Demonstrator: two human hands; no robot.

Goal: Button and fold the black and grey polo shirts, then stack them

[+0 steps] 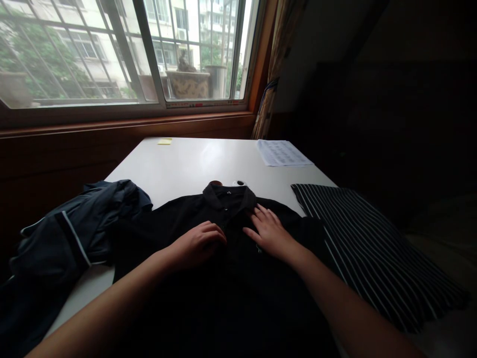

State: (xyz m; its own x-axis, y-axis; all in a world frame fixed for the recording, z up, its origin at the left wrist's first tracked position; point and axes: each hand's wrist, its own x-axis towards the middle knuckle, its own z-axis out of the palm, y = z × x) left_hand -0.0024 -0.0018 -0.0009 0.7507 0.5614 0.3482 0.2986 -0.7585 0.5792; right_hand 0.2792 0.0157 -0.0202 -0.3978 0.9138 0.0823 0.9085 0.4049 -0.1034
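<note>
A black polo shirt (pixel 231 293) lies spread front up on the white table, its collar (pixel 212 195) pointing away from me. My left hand (pixel 203 241) is closed at the front placket, with its fingers curled down onto the cloth. Its fingertips are lost against the dark fabric. To the right of the collar, my right hand (pixel 270 229) lies open and flat on the shirt's chest, fingers stretched toward the shoulder. A small light mark on the chest shows just below this palm.
Crumpled dark clothing (pixel 85 223) with white piping is at left. Striped dark fabric (pixel 372 243) hangs past the table's (pixel 194 159) right edge. Printed sheets (pixel 285 152) and a yellow note (pixel 164 141) lie at the back. Small round items (pixel 240 183) sit behind the collar. A barred window (pixel 122 54) is beyond.
</note>
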